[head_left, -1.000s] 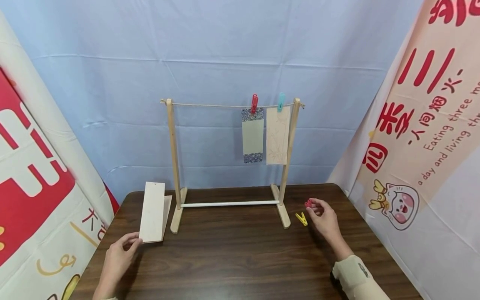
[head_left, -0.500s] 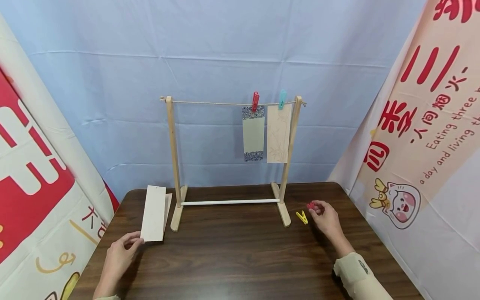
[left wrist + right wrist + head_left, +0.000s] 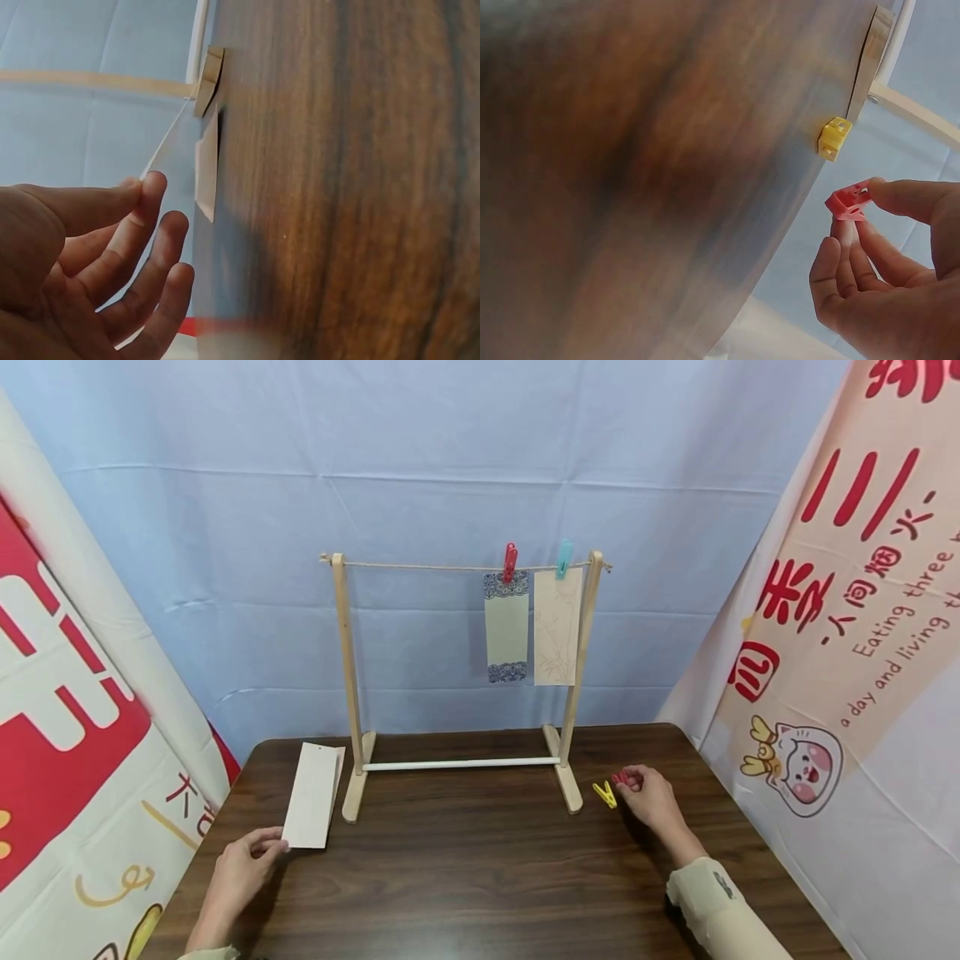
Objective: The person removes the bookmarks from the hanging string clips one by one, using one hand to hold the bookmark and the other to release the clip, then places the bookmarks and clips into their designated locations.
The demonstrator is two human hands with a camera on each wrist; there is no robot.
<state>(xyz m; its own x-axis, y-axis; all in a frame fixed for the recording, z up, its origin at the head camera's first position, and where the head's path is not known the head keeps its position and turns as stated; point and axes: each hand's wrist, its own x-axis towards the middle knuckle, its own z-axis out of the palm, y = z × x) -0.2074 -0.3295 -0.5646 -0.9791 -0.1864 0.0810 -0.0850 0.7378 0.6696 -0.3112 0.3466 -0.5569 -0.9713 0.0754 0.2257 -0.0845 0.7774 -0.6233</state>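
My left hand (image 3: 243, 870) pinches the lower left corner of a pale blank bookmark card (image 3: 311, 797) between thumb and index finger. In the left wrist view this card (image 3: 166, 141) shows edge-on, raised off the tabletop, and a second card (image 3: 208, 169) lies on the wood beyond it. At the right, my right hand (image 3: 651, 797) pinches a red clothespin (image 3: 849, 201) between thumb and fingers, above the table. Close by its fingertips, a yellow clothespin (image 3: 604, 794) rests on the table.
A wooden rack (image 3: 347, 668) with a string across its top stands at the table's back. From the string hang a blue-patterned card (image 3: 507, 631) under a red clothespin (image 3: 510, 562) and a plain card (image 3: 557, 631) under a teal clothespin (image 3: 564, 560). Cloth surrounds the dark table (image 3: 480, 877).
The card in my left hand has tipped lower at its far end and swung slightly right over the second card. My right hand has sunk a little with the red clothespin.
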